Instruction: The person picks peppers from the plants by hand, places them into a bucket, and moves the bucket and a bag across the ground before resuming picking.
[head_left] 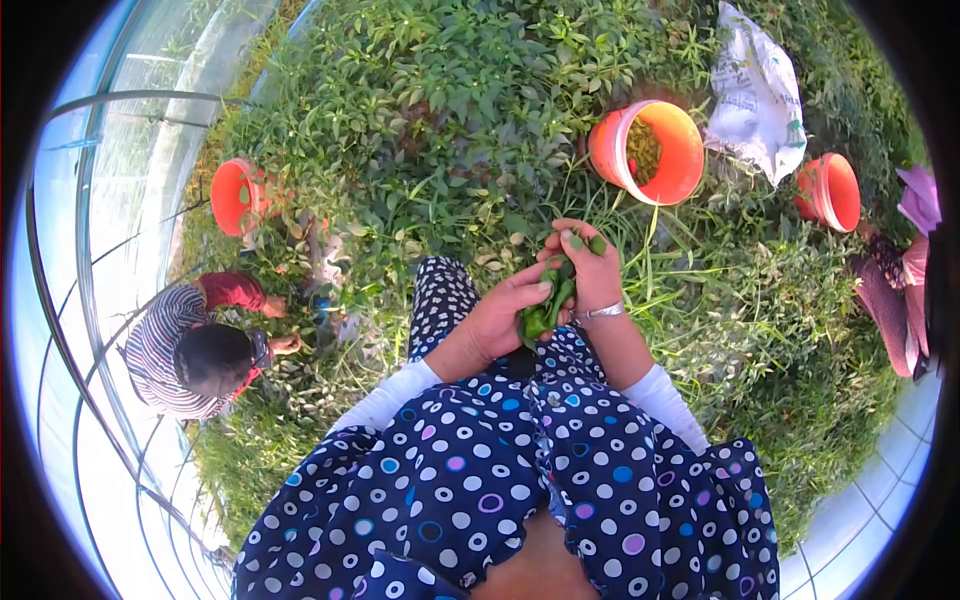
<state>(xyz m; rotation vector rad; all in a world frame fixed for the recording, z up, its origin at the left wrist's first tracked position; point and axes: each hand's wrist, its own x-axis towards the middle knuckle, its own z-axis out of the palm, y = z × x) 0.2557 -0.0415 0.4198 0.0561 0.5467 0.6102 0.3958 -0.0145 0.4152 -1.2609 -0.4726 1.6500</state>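
My left hand (497,318) is curled around several glossy green peppers (540,318), which hang below its fingers in front of my lap. Close against it, my right hand (592,272) has its fingers bent in over the upper end of the bunch. A small green piece (597,244) pokes out beside the right thumb, and another lies under the thumb tip. The right wrist wears a silver bracelet (604,312). Both hands meet above the dark dotted cloth on my knees.
Leafy pepper plants (440,110) spread ahead. An orange bucket (672,190) with greenish contents stands ahead right, beside a white sack (755,100). More buckets lean at right (840,190) and left (228,198). One person (180,350) crouches left; another (890,290) is at the right edge.
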